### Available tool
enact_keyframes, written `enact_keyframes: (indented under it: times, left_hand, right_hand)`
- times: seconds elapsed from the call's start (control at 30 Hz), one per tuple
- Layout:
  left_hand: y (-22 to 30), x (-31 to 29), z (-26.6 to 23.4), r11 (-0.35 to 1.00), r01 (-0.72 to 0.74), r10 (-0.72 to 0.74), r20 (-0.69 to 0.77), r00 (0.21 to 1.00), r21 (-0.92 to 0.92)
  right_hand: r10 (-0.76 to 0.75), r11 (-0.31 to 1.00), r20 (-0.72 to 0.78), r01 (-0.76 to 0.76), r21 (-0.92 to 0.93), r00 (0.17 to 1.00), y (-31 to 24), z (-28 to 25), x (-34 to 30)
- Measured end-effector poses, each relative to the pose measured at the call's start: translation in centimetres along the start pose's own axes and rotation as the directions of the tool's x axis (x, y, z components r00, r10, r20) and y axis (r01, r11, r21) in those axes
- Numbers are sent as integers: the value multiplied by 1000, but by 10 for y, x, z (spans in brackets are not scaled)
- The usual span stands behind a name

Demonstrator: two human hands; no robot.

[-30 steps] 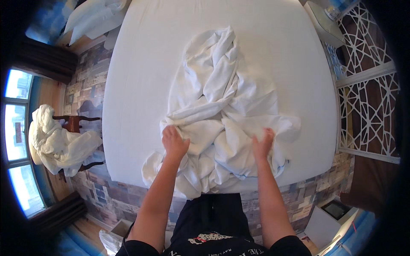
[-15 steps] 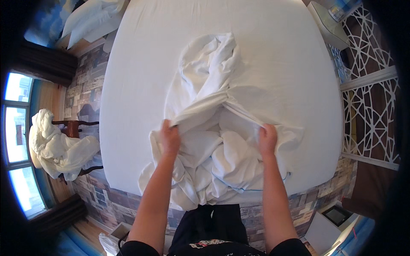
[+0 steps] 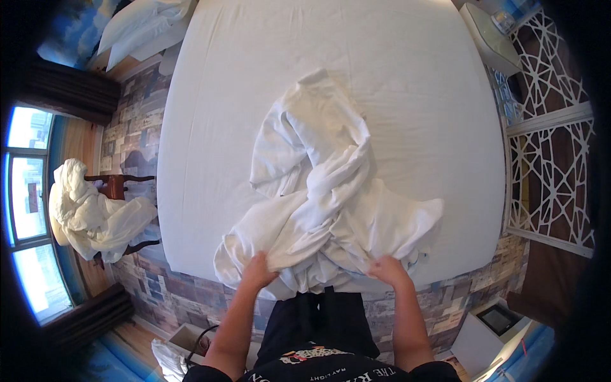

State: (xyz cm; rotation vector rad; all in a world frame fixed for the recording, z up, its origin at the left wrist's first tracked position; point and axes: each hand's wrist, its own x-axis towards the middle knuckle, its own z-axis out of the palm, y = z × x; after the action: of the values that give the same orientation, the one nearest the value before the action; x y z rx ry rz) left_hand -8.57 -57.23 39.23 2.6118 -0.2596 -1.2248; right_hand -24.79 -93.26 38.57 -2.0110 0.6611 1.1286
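A large white bed cover, maybe a duvet cover or sheet, lies bunched and twisted on the white-sheeted bed. Its upper part bends round in a loop towards the middle of the bed. My left hand is closed on its near edge, left of my body. On the right, my right hand grips the same near edge, slightly blurred. Between the hands the cloth hangs in folds by the bed's near edge. The cloth beneath these folds is mostly hidden.
White bedding is heaped on a wooden chair at the left, near the window. White pillows lie at the far left. A white lattice screen stands to the right. A white cabinet is at the near right.
Both hands have pulled the cloth's edge down towards my body. The opening between them has closed over, and the far end of the cloth has slid nearer.
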Motion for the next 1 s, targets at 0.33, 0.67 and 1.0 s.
enact_keyframes:
  times: [0.33,0.67,1.0]
  left_hand:
    - [137,82,64,993,-121,120,-132,984,4]
    - [190,5,-92,648,-426,210,-389,897,-632]
    - [118,-70,-176,-301,-559,-123,-550,826,-773]
  right_hand:
    - [-89,990,-780,138,-3,619,-80,-18,166]
    - [44,549,-762,621,559,646,-56,-43,61]
    - [300,-337,-706,763,551,642,-4,-147,-129]
